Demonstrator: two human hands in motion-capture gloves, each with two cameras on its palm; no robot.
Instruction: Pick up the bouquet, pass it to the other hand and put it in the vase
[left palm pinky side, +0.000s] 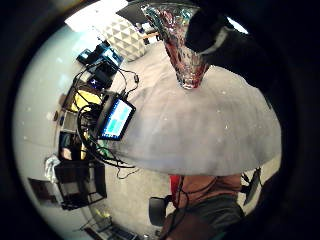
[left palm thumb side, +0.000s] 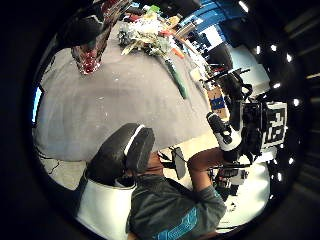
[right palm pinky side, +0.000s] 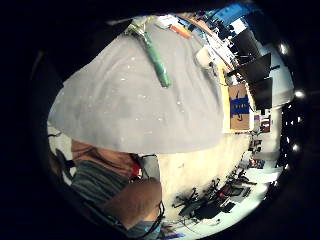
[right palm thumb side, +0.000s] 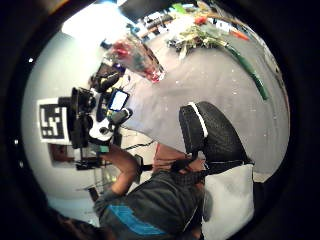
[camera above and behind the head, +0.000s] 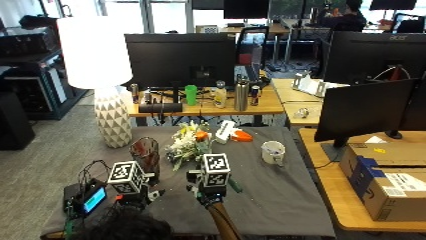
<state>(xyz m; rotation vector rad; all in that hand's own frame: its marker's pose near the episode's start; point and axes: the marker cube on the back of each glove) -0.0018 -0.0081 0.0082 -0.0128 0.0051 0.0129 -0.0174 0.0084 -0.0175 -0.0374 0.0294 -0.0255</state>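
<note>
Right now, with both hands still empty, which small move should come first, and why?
Probably reach the right hand forward to the bouquet. It lies flat on the grey table, not yet touched, beside the empty vase. The left hand waits near the vase, well placed to receive the flowers.

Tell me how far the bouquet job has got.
Nothing looks done yet. The bouquet lies on the grey table, beside the empty vase. Neither the left hand nor the right hand holds anything. Pickup, handover and placing all remain.
</note>
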